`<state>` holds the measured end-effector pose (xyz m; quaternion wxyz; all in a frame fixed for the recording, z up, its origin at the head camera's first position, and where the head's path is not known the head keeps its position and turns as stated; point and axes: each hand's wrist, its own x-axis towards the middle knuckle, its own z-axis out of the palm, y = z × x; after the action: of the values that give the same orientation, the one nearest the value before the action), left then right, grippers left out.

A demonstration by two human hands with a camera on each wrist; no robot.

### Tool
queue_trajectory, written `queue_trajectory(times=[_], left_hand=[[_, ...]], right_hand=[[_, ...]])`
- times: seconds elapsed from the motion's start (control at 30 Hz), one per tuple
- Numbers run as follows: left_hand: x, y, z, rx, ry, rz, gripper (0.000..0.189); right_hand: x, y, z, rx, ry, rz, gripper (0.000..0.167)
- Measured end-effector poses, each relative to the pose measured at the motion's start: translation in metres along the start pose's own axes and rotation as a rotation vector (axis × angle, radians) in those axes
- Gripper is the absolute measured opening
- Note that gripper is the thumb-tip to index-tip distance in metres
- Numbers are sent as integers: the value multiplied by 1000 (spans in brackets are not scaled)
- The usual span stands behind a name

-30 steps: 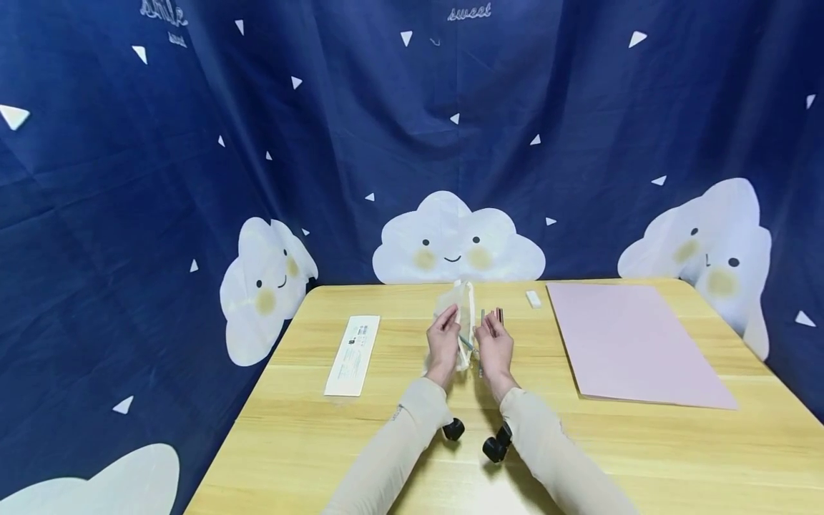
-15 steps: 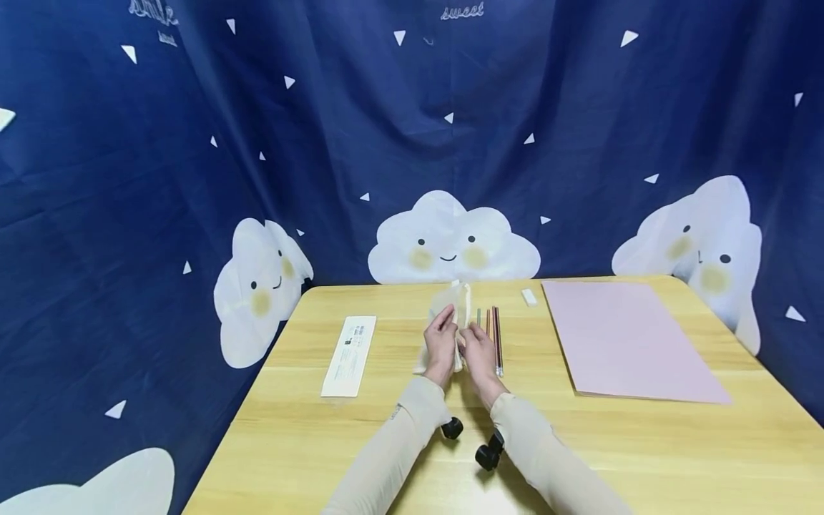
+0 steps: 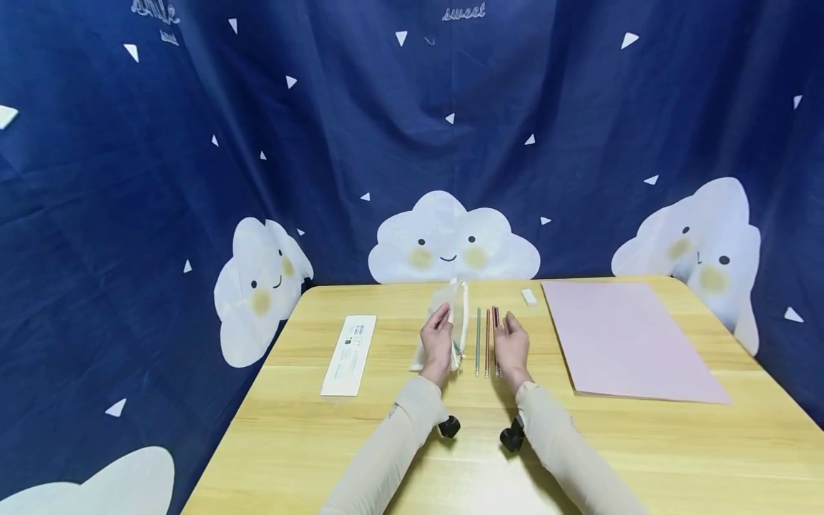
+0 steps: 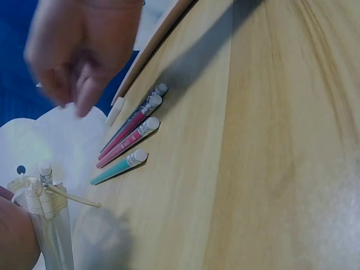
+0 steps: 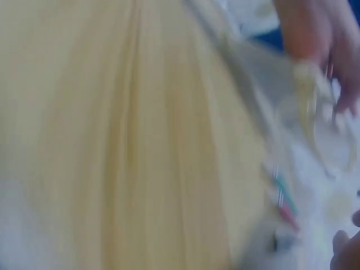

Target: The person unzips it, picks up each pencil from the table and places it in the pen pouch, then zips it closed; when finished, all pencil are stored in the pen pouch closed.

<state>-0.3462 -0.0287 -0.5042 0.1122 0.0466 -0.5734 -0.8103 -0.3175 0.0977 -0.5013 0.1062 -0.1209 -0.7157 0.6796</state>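
Note:
My left hand [image 3: 436,347] grips a pale see-through zip pouch [image 3: 458,322] and holds it up off the table. A pencil end with a white eraser [image 4: 45,169] shows at the pouch's mouth in the left wrist view, beside a light cord. My right hand [image 3: 511,350] hovers over the right side of the pencil row, fingers relaxed, nothing visible in them. The row has a teal pencil [image 4: 121,167], a red pencil [image 4: 129,143] and darker red pencils [image 4: 135,121], lying apart with eraser ends toward me. The right wrist view is blurred.
A white eraser [image 3: 529,297] lies behind the pencils. On the right is a large pink sheet [image 3: 634,343]; on the left, a white printed card [image 3: 349,355]. A dark blue curtain [image 3: 412,107] with clouds hangs behind the wooden table [image 3: 290,443].
My right hand brought a pencil to the pouch's mouth, let go, and moved right to above the pencil row. The left hand stayed at the pouch.

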Motion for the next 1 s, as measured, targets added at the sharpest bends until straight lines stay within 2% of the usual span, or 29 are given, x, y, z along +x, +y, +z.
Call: queue_trajectory(times=[0.13, 0.3, 0.53, 0.67, 1.0], left_hand=[[0, -2, -3, -21, 0, -18, 47], [-3, -1, -1, 0, -16, 3, 46], [-3, 0, -2, -13, -2, 7, 45], [-2, 0, -3, -6, -3, 8, 46], [0, -1, -4, 2, -2, 16, 46]], right_hand=[[8, 10, -10, -160, -20, 6, 61], [12, 17, -13, -265, -57, 7, 66], [18, 22, -17, -174, -77, 64, 66], [18, 24, -16, -135, -79, 61, 68], [19, 28, -11, -142, -63, 34, 69]])
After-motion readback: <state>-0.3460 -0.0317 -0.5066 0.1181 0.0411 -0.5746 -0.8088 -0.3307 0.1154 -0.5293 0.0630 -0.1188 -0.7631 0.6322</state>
